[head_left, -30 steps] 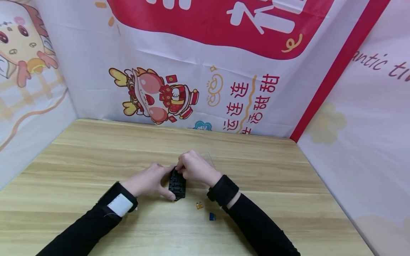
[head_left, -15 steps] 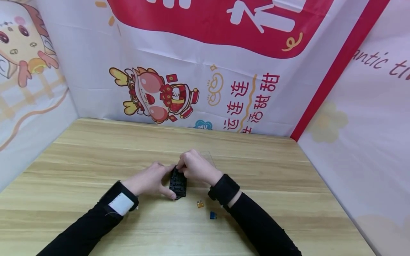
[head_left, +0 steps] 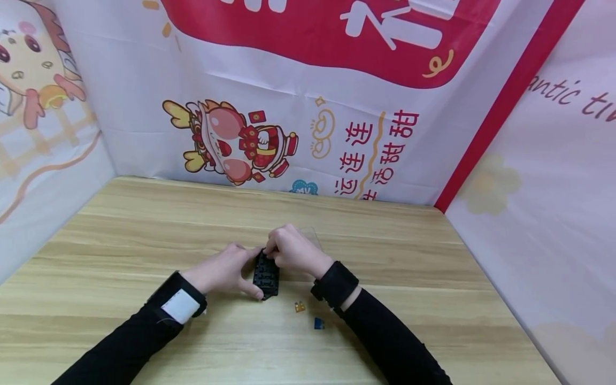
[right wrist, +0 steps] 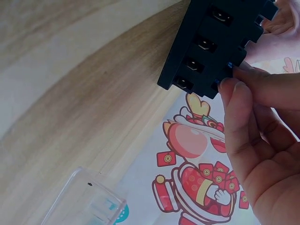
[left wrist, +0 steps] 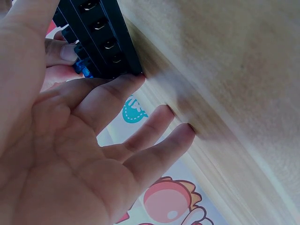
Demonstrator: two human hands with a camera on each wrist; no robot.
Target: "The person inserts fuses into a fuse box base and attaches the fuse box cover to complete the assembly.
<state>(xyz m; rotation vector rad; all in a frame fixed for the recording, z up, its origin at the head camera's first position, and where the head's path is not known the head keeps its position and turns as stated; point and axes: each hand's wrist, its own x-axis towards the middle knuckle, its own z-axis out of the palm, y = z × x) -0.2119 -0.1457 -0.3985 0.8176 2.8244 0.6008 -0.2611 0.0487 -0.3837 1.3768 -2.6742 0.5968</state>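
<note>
A black fuse box stands on the table, its long side running away from me. My left hand grips it between thumb at the near end and index finger at the far end; the other fingers spread loosely along the tabletop. At the far end, my right hand pinches a blue blade fuse against the box's top. Only slivers of that fuse show between thumb and finger, so how deep it sits cannot be told. Metal terminals show in the side openings of the box.
An orange blade fuse and another blue blade fuse lie on the table near my right wrist. A clear plastic cover lies just beyond my right hand. Printed cloth walls enclose the table's back and sides.
</note>
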